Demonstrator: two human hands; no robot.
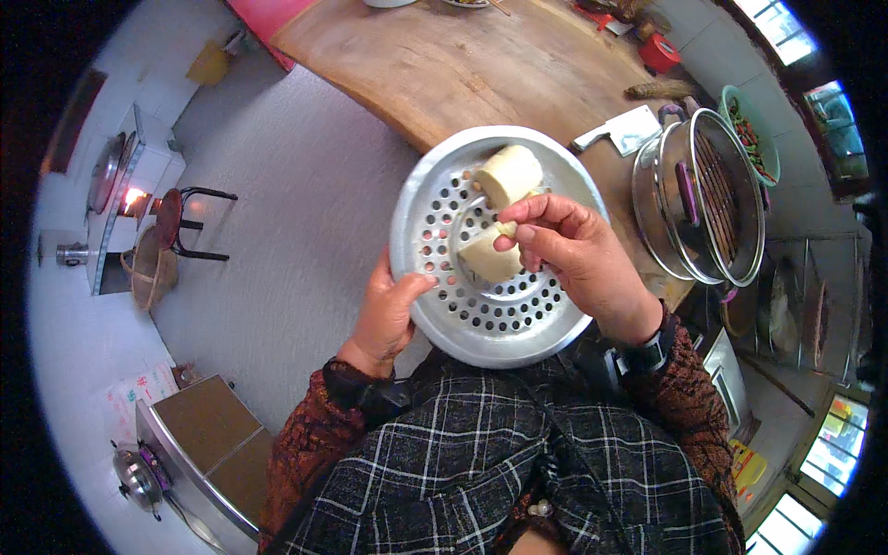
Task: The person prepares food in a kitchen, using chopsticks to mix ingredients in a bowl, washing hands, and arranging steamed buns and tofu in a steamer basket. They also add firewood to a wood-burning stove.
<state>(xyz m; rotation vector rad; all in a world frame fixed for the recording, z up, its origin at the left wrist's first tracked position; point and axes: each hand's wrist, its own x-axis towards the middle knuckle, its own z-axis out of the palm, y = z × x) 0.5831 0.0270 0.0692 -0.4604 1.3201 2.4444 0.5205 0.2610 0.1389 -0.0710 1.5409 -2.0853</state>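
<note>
My left hand [388,312] grips the left rim of a round perforated metal steamer tray [499,347], with its thumb over the edge. Two thick pale pieces of food lie in the tray; one cylindrical piece [511,173] is near the far rim and the other piece [489,258] near the middle, partly hidden by my right hand. Over the tray, my right hand [569,250] pinches a small pale yellow bit of food [507,228] between thumb and fingers. What kind of food it is, I cannot tell.
Ahead stands a wooden table [444,62]. On its right are a cleaver [633,130], a stacked metal steamer pot [694,201] and a green basket of peppers [749,139]. A stool [170,218] stands left by a lit stove opening [133,200]; a brown-topped cabinet [208,423] is at lower left.
</note>
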